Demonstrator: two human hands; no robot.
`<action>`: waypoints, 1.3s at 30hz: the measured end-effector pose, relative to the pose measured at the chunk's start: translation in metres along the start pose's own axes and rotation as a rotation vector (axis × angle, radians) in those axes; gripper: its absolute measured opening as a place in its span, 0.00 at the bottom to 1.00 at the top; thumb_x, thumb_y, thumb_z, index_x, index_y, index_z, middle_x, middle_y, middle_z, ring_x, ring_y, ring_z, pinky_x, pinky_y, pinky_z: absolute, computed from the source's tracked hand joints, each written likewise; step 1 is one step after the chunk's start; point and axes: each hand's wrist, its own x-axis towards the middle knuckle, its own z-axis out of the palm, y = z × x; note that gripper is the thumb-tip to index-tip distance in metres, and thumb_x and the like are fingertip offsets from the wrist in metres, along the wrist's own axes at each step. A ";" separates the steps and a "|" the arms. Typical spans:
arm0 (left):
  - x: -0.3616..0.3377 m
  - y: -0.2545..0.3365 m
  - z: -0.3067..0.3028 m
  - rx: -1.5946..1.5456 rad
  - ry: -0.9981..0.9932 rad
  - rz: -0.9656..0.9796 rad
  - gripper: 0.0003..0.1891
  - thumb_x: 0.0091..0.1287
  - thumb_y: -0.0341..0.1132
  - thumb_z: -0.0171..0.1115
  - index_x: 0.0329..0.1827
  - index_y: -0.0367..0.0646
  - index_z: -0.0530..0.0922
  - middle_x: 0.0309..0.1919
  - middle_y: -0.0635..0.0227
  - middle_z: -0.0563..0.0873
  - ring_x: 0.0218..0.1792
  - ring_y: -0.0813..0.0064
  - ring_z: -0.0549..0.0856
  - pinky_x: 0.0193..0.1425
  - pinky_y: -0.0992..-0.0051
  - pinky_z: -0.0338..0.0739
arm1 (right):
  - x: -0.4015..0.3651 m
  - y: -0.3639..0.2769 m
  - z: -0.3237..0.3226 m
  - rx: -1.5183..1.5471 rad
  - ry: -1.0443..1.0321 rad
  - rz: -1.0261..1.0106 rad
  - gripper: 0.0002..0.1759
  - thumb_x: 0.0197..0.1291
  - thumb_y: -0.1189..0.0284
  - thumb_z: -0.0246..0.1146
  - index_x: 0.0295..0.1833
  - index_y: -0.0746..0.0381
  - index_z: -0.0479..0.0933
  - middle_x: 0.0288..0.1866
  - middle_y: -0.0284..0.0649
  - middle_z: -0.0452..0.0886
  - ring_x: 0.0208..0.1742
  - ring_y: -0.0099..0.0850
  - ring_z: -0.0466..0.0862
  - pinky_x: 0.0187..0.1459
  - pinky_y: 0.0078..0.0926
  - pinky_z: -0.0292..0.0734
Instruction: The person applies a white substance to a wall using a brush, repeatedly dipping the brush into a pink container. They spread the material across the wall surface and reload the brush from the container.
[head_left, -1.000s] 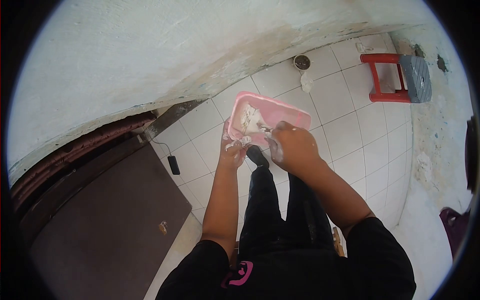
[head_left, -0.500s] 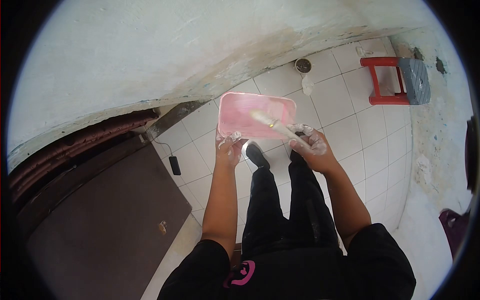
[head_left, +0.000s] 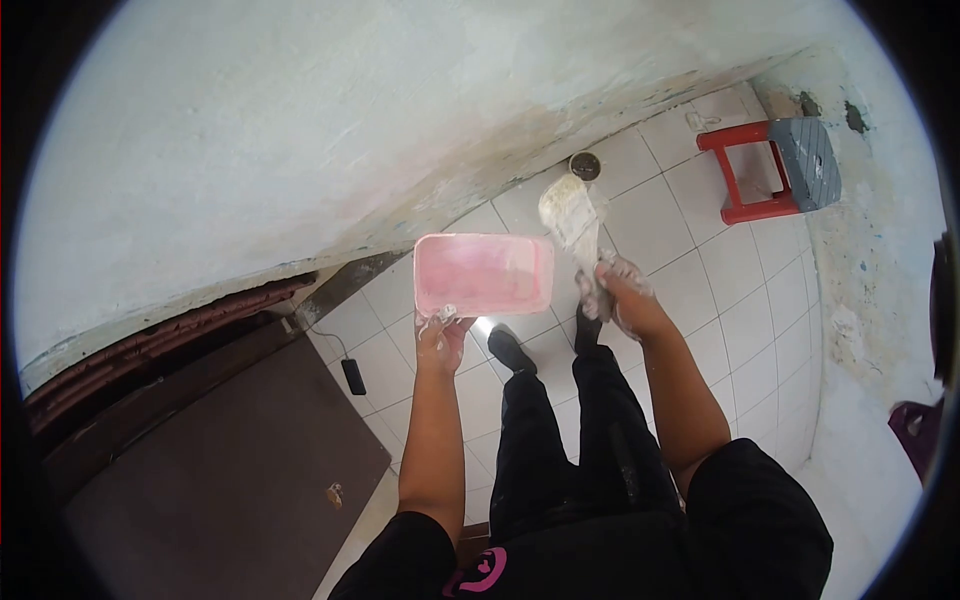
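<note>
Head view: the left hand point(head_left: 443, 335), smeared with white, has its fingers clamped on the near edge of a pink tray point(head_left: 484, 274), which is held up in front of the pale plastered wall point(head_left: 300, 130) above the white tiled floor point(head_left: 690, 270). Just to the tray's right, the right hand point(head_left: 612, 295) is fisted around the handle of a putty knife point(head_left: 570, 222), whose white-coated blade points up towards the wall. A small round can point(head_left: 585, 165) stands at the wall's foot just beyond the blade, a red stool point(head_left: 765, 170) stands farther right, and a brown board point(head_left: 220, 460) lies at the left.
</note>
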 end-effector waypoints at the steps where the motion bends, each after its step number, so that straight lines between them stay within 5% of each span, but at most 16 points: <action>1: -0.001 -0.005 -0.003 -0.035 -0.012 0.003 0.32 0.55 0.36 0.63 0.65 0.41 0.65 0.58 0.58 0.77 0.59 0.58 0.78 0.65 0.52 0.72 | 0.006 -0.005 -0.008 -0.148 0.149 0.035 0.12 0.68 0.63 0.54 0.44 0.62 0.72 0.25 0.30 0.73 0.21 0.19 0.70 0.22 0.18 0.65; 4: 0.000 -0.012 -0.001 -0.049 -0.014 -0.006 0.32 0.55 0.37 0.63 0.65 0.43 0.65 0.59 0.59 0.77 0.59 0.58 0.78 0.65 0.51 0.72 | 0.034 -0.005 -0.036 -0.346 0.298 -0.031 0.14 0.66 0.61 0.55 0.40 0.62 0.72 0.25 0.31 0.73 0.26 0.22 0.73 0.30 0.22 0.69; 6: 0.001 -0.015 0.003 -0.027 0.001 -0.020 0.32 0.55 0.39 0.63 0.65 0.43 0.65 0.59 0.59 0.77 0.59 0.58 0.78 0.65 0.51 0.71 | 0.053 -0.015 -0.041 -0.786 0.393 -0.093 0.17 0.66 0.59 0.56 0.37 0.64 0.73 0.23 0.32 0.72 0.28 0.24 0.73 0.33 0.25 0.68; 11: 0.007 -0.022 0.004 -0.057 -0.003 -0.018 0.32 0.56 0.39 0.62 0.65 0.44 0.65 0.59 0.60 0.77 0.59 0.59 0.78 0.65 0.52 0.72 | 0.093 -0.041 -0.047 -0.870 0.441 -0.132 0.20 0.64 0.58 0.58 0.45 0.67 0.77 0.31 0.42 0.81 0.31 0.28 0.77 0.38 0.27 0.72; 14: 0.011 -0.023 0.011 -0.049 -0.001 -0.021 0.31 0.57 0.38 0.62 0.65 0.43 0.65 0.58 0.60 0.77 0.58 0.59 0.79 0.64 0.52 0.73 | 0.114 -0.065 -0.042 -1.048 0.518 -0.273 0.19 0.64 0.60 0.58 0.45 0.68 0.77 0.29 0.39 0.80 0.31 0.27 0.76 0.38 0.27 0.72; 20: 0.014 -0.024 0.017 -0.019 -0.011 -0.028 0.29 0.57 0.37 0.62 0.63 0.41 0.66 0.55 0.58 0.79 0.56 0.59 0.80 0.62 0.54 0.75 | 0.083 -0.130 0.016 -0.466 0.556 -0.349 0.17 0.64 0.62 0.60 0.38 0.69 0.75 0.23 0.31 0.73 0.25 0.22 0.70 0.29 0.24 0.68; 21: 0.014 -0.024 0.019 -0.021 -0.015 -0.025 0.29 0.57 0.37 0.62 0.63 0.41 0.66 0.55 0.58 0.79 0.56 0.59 0.80 0.62 0.54 0.75 | 0.084 -0.125 0.019 -0.368 0.530 -0.445 0.11 0.66 0.64 0.60 0.36 0.61 0.77 0.19 0.24 0.66 0.22 0.12 0.63 0.23 0.16 0.59; 24: 0.010 -0.024 0.019 -0.032 -0.005 -0.030 0.30 0.57 0.38 0.63 0.63 0.41 0.66 0.55 0.58 0.79 0.56 0.59 0.80 0.62 0.54 0.75 | 0.120 -0.083 -0.008 -0.736 0.564 -0.646 0.17 0.63 0.60 0.60 0.35 0.65 0.76 0.21 0.32 0.73 0.23 0.23 0.68 0.28 0.24 0.67; 26: 0.009 -0.025 0.014 -0.064 -0.052 -0.024 0.32 0.56 0.40 0.63 0.64 0.41 0.66 0.57 0.59 0.78 0.57 0.58 0.79 0.63 0.53 0.73 | 0.149 -0.045 -0.040 -0.884 0.537 -0.311 0.19 0.61 0.57 0.61 0.37 0.64 0.78 0.28 0.42 0.79 0.29 0.33 0.78 0.34 0.31 0.73; 27: 0.006 -0.024 0.016 -0.062 -0.061 -0.021 0.32 0.56 0.40 0.63 0.64 0.41 0.66 0.57 0.59 0.78 0.57 0.58 0.79 0.63 0.53 0.73 | 0.151 -0.031 -0.051 -0.882 0.542 -0.320 0.19 0.61 0.57 0.61 0.37 0.64 0.78 0.28 0.42 0.79 0.29 0.33 0.78 0.34 0.31 0.73; 29: 0.005 -0.021 0.023 -0.041 -0.033 0.004 0.35 0.55 0.43 0.64 0.66 0.42 0.65 0.59 0.59 0.77 0.59 0.58 0.78 0.64 0.53 0.72 | 0.153 -0.017 -0.065 -1.116 0.609 -0.059 0.21 0.58 0.55 0.61 0.42 0.64 0.79 0.39 0.53 0.82 0.42 0.46 0.82 0.45 0.38 0.74; 32: 0.000 -0.026 0.012 -0.028 -0.038 -0.012 0.35 0.55 0.43 0.64 0.66 0.43 0.64 0.60 0.58 0.76 0.60 0.57 0.77 0.65 0.53 0.72 | 0.135 -0.038 -0.054 -1.010 0.555 0.015 0.21 0.58 0.56 0.60 0.46 0.64 0.79 0.45 0.56 0.81 0.51 0.52 0.79 0.52 0.41 0.73; 37: -0.004 -0.038 0.005 -0.037 -0.026 -0.028 0.34 0.55 0.43 0.64 0.66 0.43 0.65 0.59 0.58 0.76 0.59 0.58 0.78 0.65 0.53 0.72 | 0.101 -0.138 0.001 -0.909 0.504 -0.243 0.22 0.59 0.55 0.61 0.41 0.66 0.79 0.32 0.48 0.81 0.36 0.37 0.82 0.42 0.32 0.74; 39: -0.006 -0.041 0.006 -0.071 -0.040 -0.029 0.34 0.55 0.43 0.63 0.66 0.42 0.65 0.59 0.58 0.76 0.59 0.58 0.78 0.65 0.54 0.72 | 0.082 -0.158 0.013 -0.868 0.598 -0.308 0.21 0.60 0.56 0.61 0.36 0.66 0.77 0.25 0.42 0.78 0.28 0.29 0.76 0.37 0.28 0.72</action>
